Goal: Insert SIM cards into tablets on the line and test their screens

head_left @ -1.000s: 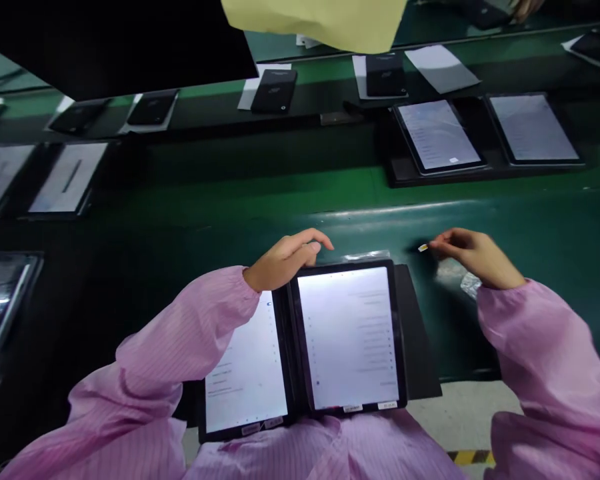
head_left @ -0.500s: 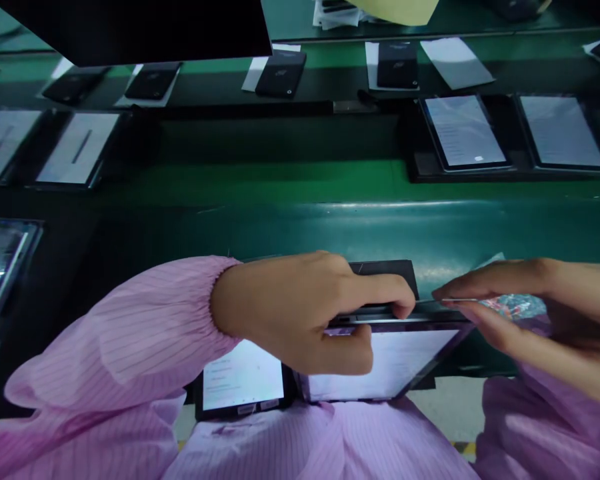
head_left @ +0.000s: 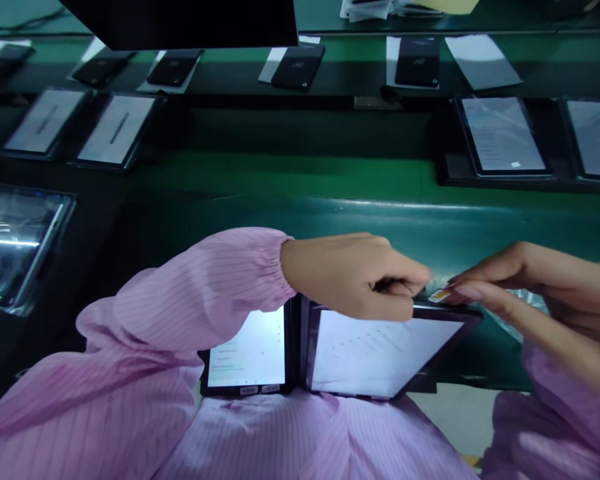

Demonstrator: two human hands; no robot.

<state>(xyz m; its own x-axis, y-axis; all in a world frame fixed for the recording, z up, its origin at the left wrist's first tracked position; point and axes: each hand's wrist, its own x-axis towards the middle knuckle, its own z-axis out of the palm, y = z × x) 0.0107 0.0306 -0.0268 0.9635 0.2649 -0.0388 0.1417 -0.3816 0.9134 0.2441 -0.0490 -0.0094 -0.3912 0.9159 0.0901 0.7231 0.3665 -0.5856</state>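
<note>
A tablet [head_left: 380, 353] with a lit white screen stands tilted in front of my lap. My left hand [head_left: 355, 277] is closed at its top edge, thumb on the screen side and the other fingers curled over and behind; their tips are partly hidden. Close by, at the right end of that edge, my right hand [head_left: 520, 287] pinches a small white and gold card [head_left: 439, 295], like a SIM card, between thumb and index finger. To the left, under my left sleeve, lies a second lit tablet [head_left: 247, 353], partly covered by the sleeve.
Tablets with lit screens rest on dark stands at the left [head_left: 117, 130] and right [head_left: 503, 137]. Along the far green bench lie several dark devices [head_left: 299, 65] on white sheets. A black monitor [head_left: 195, 20] overhangs the top. Clear plastic packaging [head_left: 523, 307] sits behind my right hand.
My left hand has moved right along the tablet's top edge, closer to my right hand, and its fingers have curled in. The card, seen edge-on before, now shows its gold face.
</note>
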